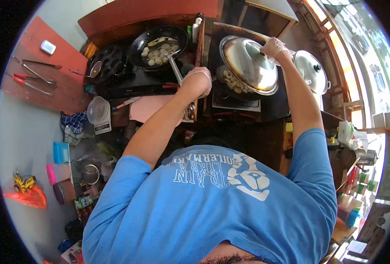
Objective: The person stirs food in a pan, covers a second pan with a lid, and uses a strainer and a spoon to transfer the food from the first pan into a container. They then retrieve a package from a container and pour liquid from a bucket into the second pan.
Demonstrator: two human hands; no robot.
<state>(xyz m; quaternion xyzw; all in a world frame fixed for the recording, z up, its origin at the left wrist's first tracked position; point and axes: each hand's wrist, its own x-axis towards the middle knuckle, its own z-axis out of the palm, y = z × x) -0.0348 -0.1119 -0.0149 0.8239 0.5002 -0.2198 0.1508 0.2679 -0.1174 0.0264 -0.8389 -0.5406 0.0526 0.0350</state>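
Note:
My left hand (197, 82), in a clear plastic glove, is closed round the handle of a long-handled metal utensil (175, 70). Its far end reaches over the near rim into a dark wok (135, 49), where pale chunks (159, 53) lie in liquid; the shape of that end is hard to make out. With the other glove on, my right hand (274, 48) grips the knob of a domed metal lid (247, 61). The lid sits tilted over a second pan, covering most of it. Pale pieces of food (233, 82) show at the uncovered near left side.
Left of the wok stands a dark pan with round hollows (109, 61). Another lidded pot (311, 72) is at the right. Tongs (34, 72) lie on the red board (23, 92), and a kitchen scale (102, 126) with a clear bowl stands below it.

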